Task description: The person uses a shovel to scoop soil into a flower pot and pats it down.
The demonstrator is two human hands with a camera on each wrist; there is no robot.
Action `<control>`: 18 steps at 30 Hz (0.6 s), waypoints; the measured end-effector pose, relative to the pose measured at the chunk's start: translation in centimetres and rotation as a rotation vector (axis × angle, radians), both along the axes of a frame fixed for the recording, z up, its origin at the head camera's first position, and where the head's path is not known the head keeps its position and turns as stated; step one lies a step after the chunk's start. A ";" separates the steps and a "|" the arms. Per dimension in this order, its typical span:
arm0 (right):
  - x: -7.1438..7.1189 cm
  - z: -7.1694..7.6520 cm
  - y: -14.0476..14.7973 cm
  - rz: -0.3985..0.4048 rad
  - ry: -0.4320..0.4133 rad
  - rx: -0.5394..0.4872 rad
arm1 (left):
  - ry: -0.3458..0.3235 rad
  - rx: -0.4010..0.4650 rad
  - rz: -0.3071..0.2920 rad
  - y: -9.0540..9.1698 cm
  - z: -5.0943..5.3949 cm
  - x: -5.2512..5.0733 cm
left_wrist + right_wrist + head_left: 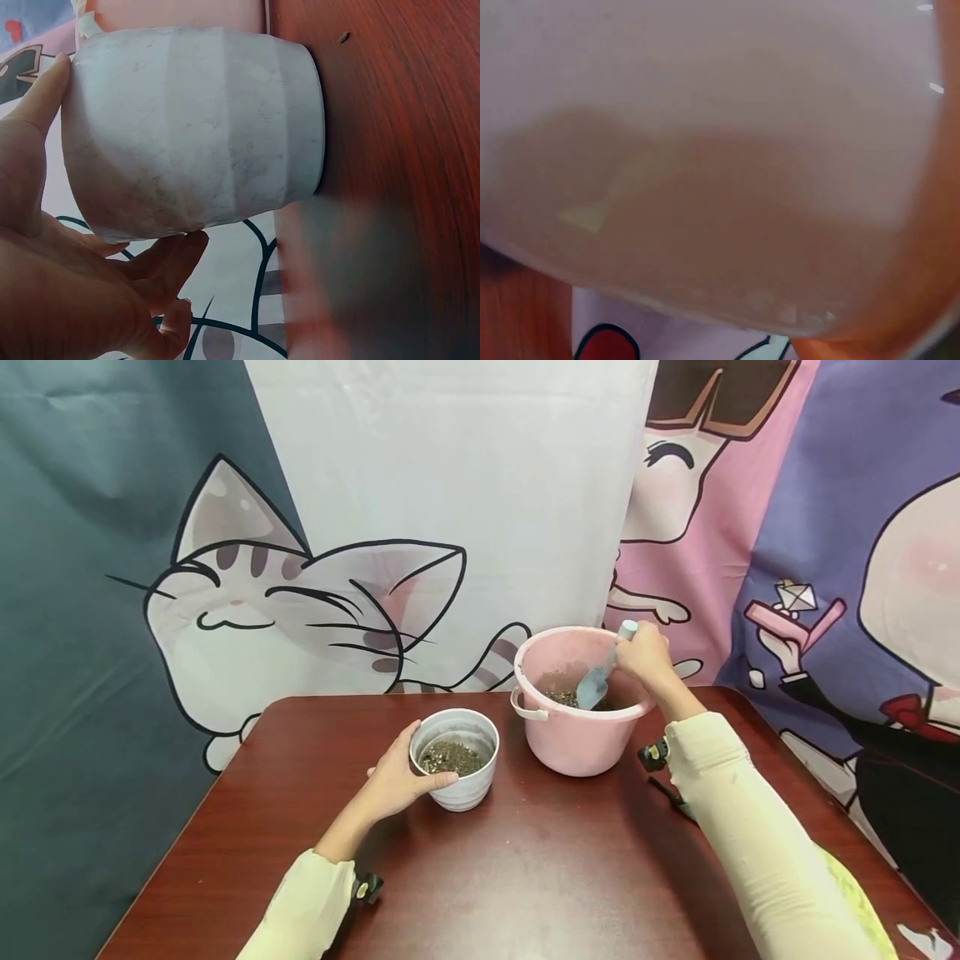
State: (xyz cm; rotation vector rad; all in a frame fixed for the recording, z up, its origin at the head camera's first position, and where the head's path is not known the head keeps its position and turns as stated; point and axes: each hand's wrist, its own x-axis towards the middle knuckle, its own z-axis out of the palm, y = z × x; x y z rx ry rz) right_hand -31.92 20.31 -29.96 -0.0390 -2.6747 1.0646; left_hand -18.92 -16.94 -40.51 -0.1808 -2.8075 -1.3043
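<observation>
Left hand (395, 783) holds a pot (467, 788) by its left side; right hand (647, 653) grips a trowel (595, 685), blade inside a bucket (576, 747).

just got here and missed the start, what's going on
A person is working with soil-like material at a table. Their left hand holds the side of a white pot with some of the material inside. Their right hand grips a blue-grey trowel, its blade inside a pink bucket, which also holds some and stands to the pot's right.

One pot (470, 788), one bucket (576, 743), one scoop (592, 687)
</observation>
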 end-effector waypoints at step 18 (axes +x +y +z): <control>1.3 1.2 -0.5 0.075 0.071 0.110 | 0.020 -0.016 0.017 0.6 0.2 -0.4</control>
